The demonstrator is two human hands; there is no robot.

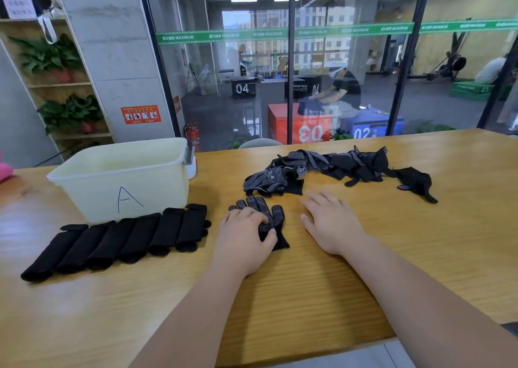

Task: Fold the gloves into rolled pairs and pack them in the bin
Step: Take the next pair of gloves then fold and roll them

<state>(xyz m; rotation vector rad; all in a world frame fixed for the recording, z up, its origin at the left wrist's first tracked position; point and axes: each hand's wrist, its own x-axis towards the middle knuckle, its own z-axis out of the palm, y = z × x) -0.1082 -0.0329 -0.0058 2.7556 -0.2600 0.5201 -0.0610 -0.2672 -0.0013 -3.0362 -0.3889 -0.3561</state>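
A black glove with white grip dots (pixel 269 213) lies flat on the wooden table (pixel 308 283), fingers pointing away from me. My left hand (pixel 246 236) rests on its palm and cuff, fingers slightly bent over the fabric, thumb against the cuff. My right hand (pixel 328 219) lies flat on the bare table just right of the glove, fingers straight, holding nothing. A loose pile of black dotted gloves (pixel 322 165) stretches across the table beyond both hands. Several rolled black pairs (pixel 117 238) lie in a row at the left. The cream plastic bin (pixel 126 177) marked "A" stands behind them.
A glass wall runs along the table's far edge. A shelf with potted plants (pixel 56 59) stands at the far left. A pink object (pixel 5 171) sits at the left table edge. The table's near edge is close to my body.
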